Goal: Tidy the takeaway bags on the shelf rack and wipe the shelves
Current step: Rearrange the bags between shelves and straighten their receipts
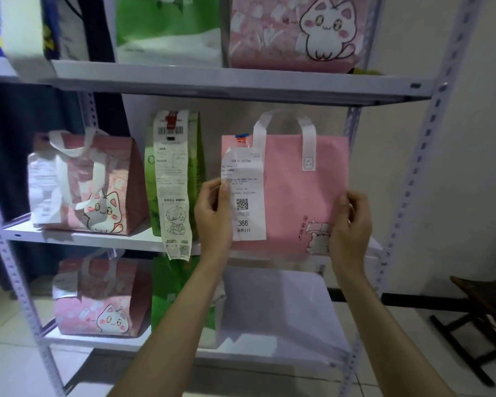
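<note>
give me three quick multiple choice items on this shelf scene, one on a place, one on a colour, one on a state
1. Where is the green bag on the middle shelf?
A. left of the pink bag being held
B. right of it
C. on the floor

2. What colour are the handles of the held pink bag?
A. black
B. white
C. green

3. How is the pink bag held?
A. by its handles
B. left hand only
C. both hands at its side edges

Answers:
1 A, it stands between the cat bag and the held bag.
2 B, both loops are white.
3 C, the left hand grips the left edge by the receipt, the right hand the right edge.
</note>
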Tool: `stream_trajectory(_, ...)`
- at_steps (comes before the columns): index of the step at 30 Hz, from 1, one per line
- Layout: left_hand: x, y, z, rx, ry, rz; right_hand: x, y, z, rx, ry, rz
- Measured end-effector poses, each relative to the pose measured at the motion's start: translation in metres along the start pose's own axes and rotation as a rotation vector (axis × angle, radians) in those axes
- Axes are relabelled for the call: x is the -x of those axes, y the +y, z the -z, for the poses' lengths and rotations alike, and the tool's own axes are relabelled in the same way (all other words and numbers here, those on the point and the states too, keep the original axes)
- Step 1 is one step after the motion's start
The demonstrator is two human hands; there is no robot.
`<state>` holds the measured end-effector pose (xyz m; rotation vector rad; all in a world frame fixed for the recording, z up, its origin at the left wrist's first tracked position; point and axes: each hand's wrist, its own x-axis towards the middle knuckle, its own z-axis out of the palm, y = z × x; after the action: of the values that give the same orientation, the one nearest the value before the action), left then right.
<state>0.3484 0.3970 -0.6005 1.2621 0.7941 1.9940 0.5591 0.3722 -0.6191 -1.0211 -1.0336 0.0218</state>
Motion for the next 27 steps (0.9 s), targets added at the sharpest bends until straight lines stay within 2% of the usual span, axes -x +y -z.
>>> stream_trajectory(9, -0.013, -0.059, 0.000, -0.108, -0.085, 0.038, 0.014, 0.049, -0.012, 0.080, -0.085, -0.120)
stream_trajectory(16, -0.011, -0.080, 0.009, -0.166, -0.275, 0.130, 0.013, 0.068, -0.013, 0.124, -0.306, -0.166)
stream_trajectory(20, -0.022, -0.087, 0.007, -0.196, -0.315, 0.189, 0.012, 0.077, -0.012, 0.205, -0.421, -0.197)
stream_trajectory(27, -0.036, -0.096, 0.002, -0.271, -0.357, 0.295, 0.005, 0.087, -0.016, 0.301, -0.452, -0.293)
